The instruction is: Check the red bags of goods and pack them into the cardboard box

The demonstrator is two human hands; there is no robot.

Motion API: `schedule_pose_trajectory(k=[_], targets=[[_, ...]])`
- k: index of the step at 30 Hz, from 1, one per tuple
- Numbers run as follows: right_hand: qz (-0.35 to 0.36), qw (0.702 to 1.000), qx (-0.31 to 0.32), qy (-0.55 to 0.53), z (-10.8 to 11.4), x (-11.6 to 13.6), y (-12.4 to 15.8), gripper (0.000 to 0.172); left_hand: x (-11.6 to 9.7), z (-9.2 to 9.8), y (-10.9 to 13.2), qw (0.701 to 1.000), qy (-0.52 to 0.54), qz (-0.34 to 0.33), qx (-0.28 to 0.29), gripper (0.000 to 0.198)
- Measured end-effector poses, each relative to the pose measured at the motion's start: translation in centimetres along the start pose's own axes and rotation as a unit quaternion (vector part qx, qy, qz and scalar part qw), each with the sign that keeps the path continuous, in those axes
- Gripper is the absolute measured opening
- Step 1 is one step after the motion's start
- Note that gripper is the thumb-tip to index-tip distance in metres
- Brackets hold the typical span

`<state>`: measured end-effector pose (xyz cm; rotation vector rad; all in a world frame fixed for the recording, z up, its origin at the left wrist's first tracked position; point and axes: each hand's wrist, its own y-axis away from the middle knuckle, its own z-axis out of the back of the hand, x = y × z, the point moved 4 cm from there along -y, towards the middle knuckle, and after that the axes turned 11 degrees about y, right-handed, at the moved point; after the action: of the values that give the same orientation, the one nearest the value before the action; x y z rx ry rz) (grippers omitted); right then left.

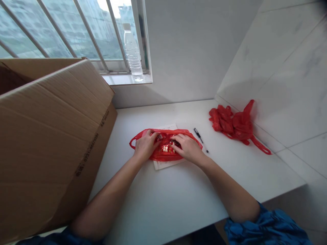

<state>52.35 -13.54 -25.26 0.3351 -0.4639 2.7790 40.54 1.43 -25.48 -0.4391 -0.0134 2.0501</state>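
A red plastic bag (163, 157) lies on the white table with its mouth spread open towards me. Inside it are small shiny wrapped packets (165, 148) in red and gold; their exact kind is too small to read. My left hand (145, 144) grips the bag's left side, its fingers bent over into the opening. From the right, my right hand (187, 146) reaches into the mouth, fingers curled around something small among the packets that I cannot make out. Beneath the bag lies a sheet or pad of white paper (160, 165), mostly covered.
A black pen (201, 139) lies right of the bag. Farther right, a crumpled red plastic bag (233, 124) rests by the tiled wall. A large open cardboard box (58, 136) takes up the left side. On the windowsill stands a clear water bottle (133, 54).
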Motion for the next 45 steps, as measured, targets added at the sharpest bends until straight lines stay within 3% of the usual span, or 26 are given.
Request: schedule_pose_trajectory(k=[9,16,23,26,28,30,33,35,41,45], targets=[[-0.009,1.0,-0.01,-0.015,-0.1,-0.2,-0.1,0.033,-0.5,0.9,0.0,0.999,0.026,-0.02,-0.033,0.02],[-0.016,0.995,-0.042,-0.092,-0.3,0.0,-0.6,0.035,-0.4,1.5,-0.4,0.978,0.162,-0.131,-0.009,0.018],[0.01,0.972,-0.105,-0.208,-0.4,0.6,-0.6,0.039,-2.4,1.8,0.4,0.965,0.191,-0.177,0.027,0.044],[0.007,0.962,-0.127,-0.241,0.1,0.7,-0.5,0.037,-2.5,2.4,0.3,0.958,0.238,-0.16,-0.011,0.024],[0.002,0.957,-0.147,-0.251,0.6,0.7,-0.4,0.033,-2.1,3.1,0.1,0.943,0.303,-0.128,-0.047,0.018],[-0.01,0.951,-0.159,-0.267,1.1,0.6,-0.3,0.03,-1.8,3.9,0.0,0.906,0.41,-0.089,-0.063,0.021],[-0.04,0.928,-0.146,-0.339,1.6,0.5,-0.3,0.031,-1.7,4.6,-0.1,0.825,0.562,-0.052,-0.037,0.032],[-0.068,0.901,-0.123,-0.41,1.6,0.5,-0.4,0.031,-2.0,4.7,0.0,0.791,0.609,-0.047,-0.01,0.035],[-0.104,0.84,-0.059,-0.529,0.9,0.4,-0.6,0.026,-1.9,3.7,-0.2,0.777,0.627,-0.055,0.013,0.033],[-0.098,0.843,-0.066,-0.524,0.9,0.1,-0.6,0.026,-2.0,3.8,0.0,0.796,0.601,-0.058,0.04,0.034]])
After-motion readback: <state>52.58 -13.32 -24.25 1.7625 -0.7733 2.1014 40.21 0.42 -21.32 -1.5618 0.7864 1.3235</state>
